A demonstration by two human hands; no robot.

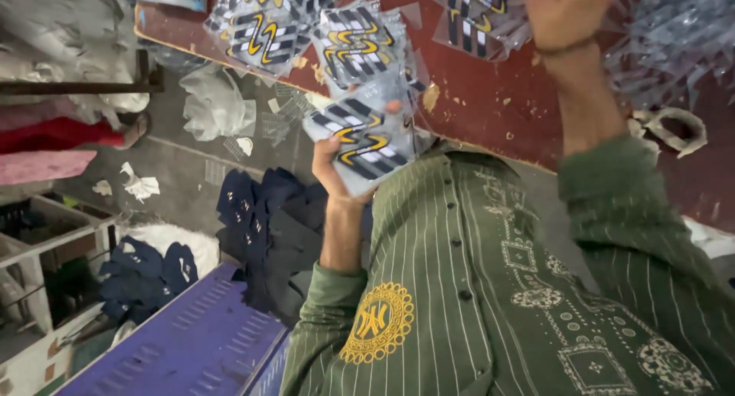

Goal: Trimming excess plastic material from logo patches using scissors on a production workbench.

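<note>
My left hand [331, 166] holds up a clear plastic packet [366, 139] with a black, white and yellow zigzag print inside, just in front of my green striped shirt [475, 289]. More such packets [348, 40] lie piled on the dark red table [475, 97] beyond it. My right hand [566, 13] reaches up over the table toward other packets [471, 13] at its far side; its fingers are cut off by the frame's top edge, so its grip is unclear.
Crumpled clear plastic [677, 36] lies on the table's right part. On the floor at left are dark blue garments [260, 220], white scraps [214, 105] and a purple crate [191, 342]. Red and pink cloth [46, 147] hangs at far left.
</note>
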